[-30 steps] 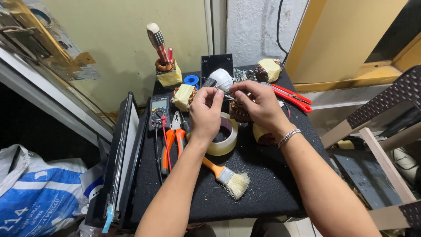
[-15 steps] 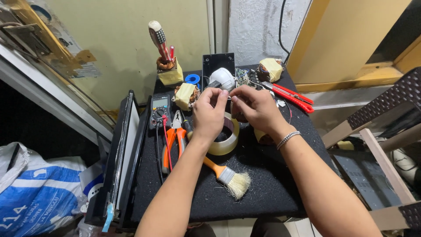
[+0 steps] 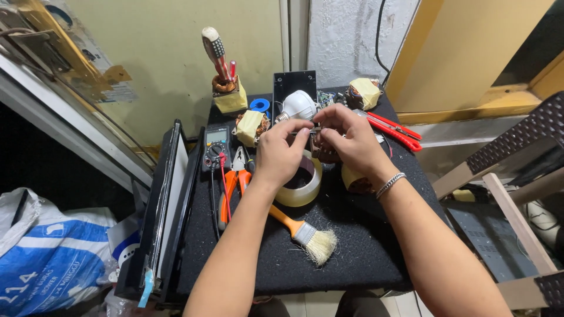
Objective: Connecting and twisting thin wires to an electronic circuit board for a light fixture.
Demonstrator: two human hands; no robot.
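Both hands met over the middle of the black bench [image 3: 352,258]. The left hand [image 3: 281,157] and right hand [image 3: 351,141] pinched a small dark part [image 3: 315,140] between their fingertips, just above a roll of clear tape [image 3: 301,186]. An orange-handled brush [image 3: 302,230] lay nearby.

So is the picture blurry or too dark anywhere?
Head view: sharp and evenly lit on both hands, left hand, right hand, and the paintbrush; the floor gap at left is deep in shadow, and the edges bend slightly from the wide lens.
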